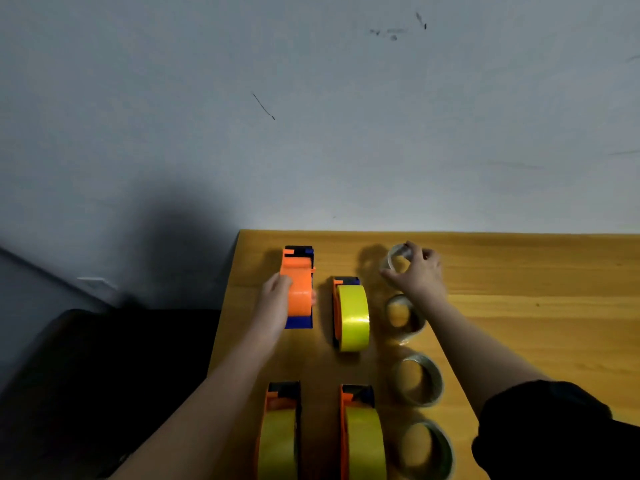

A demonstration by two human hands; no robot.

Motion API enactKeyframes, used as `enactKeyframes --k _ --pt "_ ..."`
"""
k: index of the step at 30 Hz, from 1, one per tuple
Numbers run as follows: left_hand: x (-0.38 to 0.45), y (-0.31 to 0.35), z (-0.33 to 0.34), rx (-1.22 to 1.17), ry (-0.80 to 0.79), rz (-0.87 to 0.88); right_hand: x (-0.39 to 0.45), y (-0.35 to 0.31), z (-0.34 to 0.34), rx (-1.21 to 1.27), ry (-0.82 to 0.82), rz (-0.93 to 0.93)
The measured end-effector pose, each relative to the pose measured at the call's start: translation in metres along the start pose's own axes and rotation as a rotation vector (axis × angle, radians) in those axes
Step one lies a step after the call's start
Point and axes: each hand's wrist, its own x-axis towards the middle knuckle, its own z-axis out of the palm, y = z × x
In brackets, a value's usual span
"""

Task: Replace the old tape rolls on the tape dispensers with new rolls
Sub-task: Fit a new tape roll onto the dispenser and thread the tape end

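Head view: left hand point(277, 303) fingers wrapped around orange-and-blue plastic tape dispenser point(298, 287); right hand point(417, 271) fingertips pinching clear tape roll point(398, 259) rim, likely light, rigid, slick.

Wooden table point(519, 289), four tape dispensers point(349, 313), four clear rolls point(419, 379)
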Motion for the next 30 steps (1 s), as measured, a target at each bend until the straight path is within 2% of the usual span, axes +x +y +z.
enactKeyframes --k 14,21,27,30 --pt "0.022 -0.013 0.005 -0.007 -0.025 -0.083 0.023 0.009 0.034 -0.242 -0.103 0.023" --pt "0.027 -0.023 0.005 -0.009 -0.021 -0.149 0.016 0.016 0.04 -0.284 -0.112 0.023" --pt "0.036 -0.037 0.001 0.074 -0.016 -0.237 0.015 0.018 0.036 -0.248 -0.194 0.055" --pt "0.042 -0.047 -0.004 0.11 -0.027 -0.286 0.013 0.018 0.029 -0.225 -0.159 0.06"
